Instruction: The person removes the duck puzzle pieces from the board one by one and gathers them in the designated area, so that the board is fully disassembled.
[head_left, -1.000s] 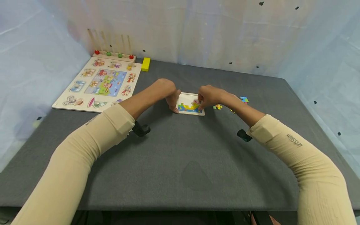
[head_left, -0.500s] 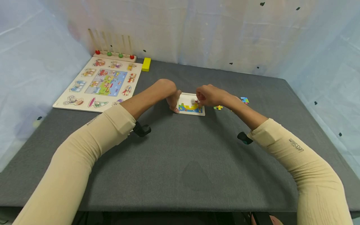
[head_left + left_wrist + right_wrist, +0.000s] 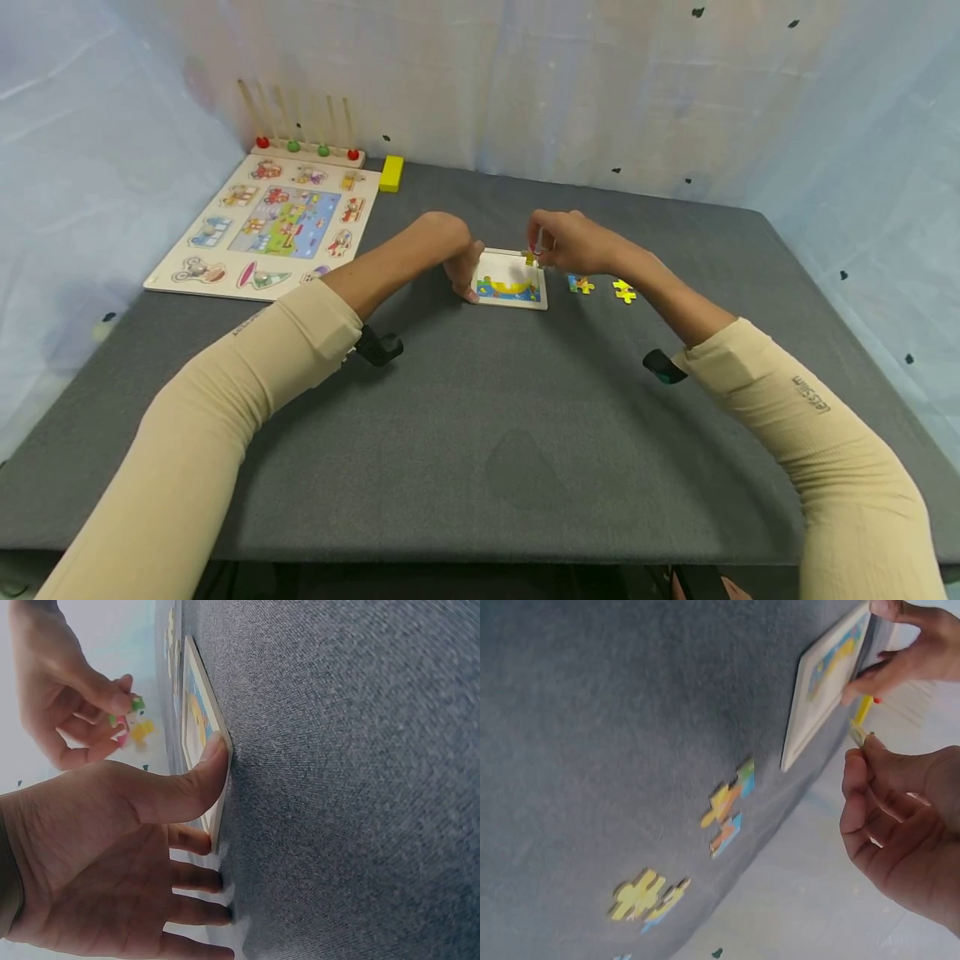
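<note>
A small wooden puzzle tray (image 3: 510, 252) lies on the dark tabletop, its lower part filled with blue and yellow pieces. My left hand (image 3: 462, 268) holds the tray's left side; in the left wrist view the thumb (image 3: 202, 776) lies on its rim, the index finger at another edge and the other fingers extended. Just above the tray's far right corner, my right hand (image 3: 573, 243) pinches a puzzle piece (image 3: 139, 732), yellow with green and pink, between thumb and fingers. In the right wrist view that piece is seen nearly edge-on.
Loose puzzle pieces (image 3: 581, 284) and yellow pieces (image 3: 624, 290) lie right of the tray. A large peg puzzle board (image 3: 165, 271), a rod stand with beads (image 3: 307, 152) and a yellow block (image 3: 391, 173) stand back left. Plastic sheeting (image 3: 570, 100) hangs behind the table.
My right hand was down at the tray's right side; it has risen and moved back, with the puzzle piece now showing in its fingers. The left hand stays on the tray.
</note>
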A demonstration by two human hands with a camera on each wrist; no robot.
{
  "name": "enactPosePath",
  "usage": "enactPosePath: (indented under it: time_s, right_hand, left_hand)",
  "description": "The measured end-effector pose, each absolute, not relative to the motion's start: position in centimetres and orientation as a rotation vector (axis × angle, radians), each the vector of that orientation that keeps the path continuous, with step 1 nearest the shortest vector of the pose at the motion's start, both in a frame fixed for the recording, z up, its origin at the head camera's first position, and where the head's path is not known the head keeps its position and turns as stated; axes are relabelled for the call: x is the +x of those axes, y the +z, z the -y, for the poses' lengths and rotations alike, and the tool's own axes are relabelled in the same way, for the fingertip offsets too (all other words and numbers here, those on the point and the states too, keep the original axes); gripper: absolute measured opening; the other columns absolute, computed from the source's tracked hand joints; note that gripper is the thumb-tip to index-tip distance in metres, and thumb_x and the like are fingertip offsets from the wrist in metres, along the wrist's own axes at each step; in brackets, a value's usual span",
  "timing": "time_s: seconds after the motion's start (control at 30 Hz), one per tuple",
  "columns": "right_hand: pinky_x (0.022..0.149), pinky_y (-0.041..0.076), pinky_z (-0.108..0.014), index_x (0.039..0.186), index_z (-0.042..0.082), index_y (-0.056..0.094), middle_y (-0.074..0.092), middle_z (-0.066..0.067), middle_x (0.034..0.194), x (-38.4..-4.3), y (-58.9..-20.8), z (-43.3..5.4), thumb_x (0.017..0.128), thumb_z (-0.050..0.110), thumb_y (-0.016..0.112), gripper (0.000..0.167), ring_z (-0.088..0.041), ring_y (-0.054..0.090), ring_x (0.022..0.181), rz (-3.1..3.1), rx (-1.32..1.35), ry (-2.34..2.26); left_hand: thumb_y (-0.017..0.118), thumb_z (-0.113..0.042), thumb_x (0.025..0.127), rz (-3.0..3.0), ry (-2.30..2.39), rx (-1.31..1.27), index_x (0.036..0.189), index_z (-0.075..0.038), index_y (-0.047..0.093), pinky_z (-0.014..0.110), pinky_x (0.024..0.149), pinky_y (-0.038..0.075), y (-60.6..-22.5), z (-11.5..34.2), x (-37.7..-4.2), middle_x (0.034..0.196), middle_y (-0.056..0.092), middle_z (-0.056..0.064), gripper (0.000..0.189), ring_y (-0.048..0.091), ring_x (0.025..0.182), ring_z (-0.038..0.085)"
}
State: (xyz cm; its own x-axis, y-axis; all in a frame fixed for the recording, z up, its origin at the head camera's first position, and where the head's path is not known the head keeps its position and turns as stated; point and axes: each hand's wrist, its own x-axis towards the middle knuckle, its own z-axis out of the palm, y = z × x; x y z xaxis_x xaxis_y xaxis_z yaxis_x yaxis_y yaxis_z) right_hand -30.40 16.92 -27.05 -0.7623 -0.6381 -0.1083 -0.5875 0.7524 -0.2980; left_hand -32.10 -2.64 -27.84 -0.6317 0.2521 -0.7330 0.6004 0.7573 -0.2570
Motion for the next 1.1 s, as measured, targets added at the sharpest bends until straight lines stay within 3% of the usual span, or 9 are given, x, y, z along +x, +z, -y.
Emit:
enactPosePath:
  time_s: [0.17,0.37,0.73,1.1]
  right_hand:
    - [0.083,0.057,-0.049,0.123,-0.003,0.058,0.071,-0.024,0.107,-30.2,-26.5,-18.6,0.099,-0.002,0.065,0.025,-0.035,0.069,0.093,-2.795,-0.995,-0.426]
    - [0.072,0.055,-0.039,0.119,-0.001,0.061,0.073,-0.022,0.095,-29.9,-25.9,-21.3,0.099,-0.004,0.064,0.020,-0.031,0.071,0.077,-2.832,-0.998,-0.514]
    - [0.068,0.052,-0.033,0.114,0.001,0.063,0.074,-0.021,0.096,-29.5,-25.1,-25.7,0.099,-0.003,0.066,0.017,-0.027,0.069,0.079,-2.845,-0.877,-0.461]
    - [0.065,0.049,-0.029,0.115,0.002,0.065,0.075,-0.018,0.087,-30.1,-26.3,-31.1,0.099,-0.003,0.065,0.016,-0.024,0.069,0.072,-2.822,-0.746,-0.431]
  left_hand:
    - [0.053,-0.065,0.101,-2.244,-0.639,0.639,0.160,-0.003,0.015,0.046,0.126,0.029,-27.9,2.7,-32.1,0.160,0.032,0.016,0.094,0.036,0.149,0.029]
    - [0.055,-0.065,0.099,-2.255,-0.614,0.617,0.161,-0.004,0.015,0.047,0.126,0.029,-27.9,2.7,-32.0,0.161,0.033,0.016,0.095,0.036,0.150,0.029]
    - [0.054,-0.063,0.101,-2.249,-0.603,0.625,0.161,-0.002,0.012,0.047,0.127,0.027,-27.8,2.7,-32.1,0.163,0.031,0.018,0.096,0.034,0.152,0.030]
    - [0.053,-0.064,0.101,-2.234,-0.652,0.638,0.161,-0.003,0.014,0.048,0.128,0.028,-27.6,2.7,-32.1,0.163,0.031,0.018,0.095,0.033,0.153,0.031]
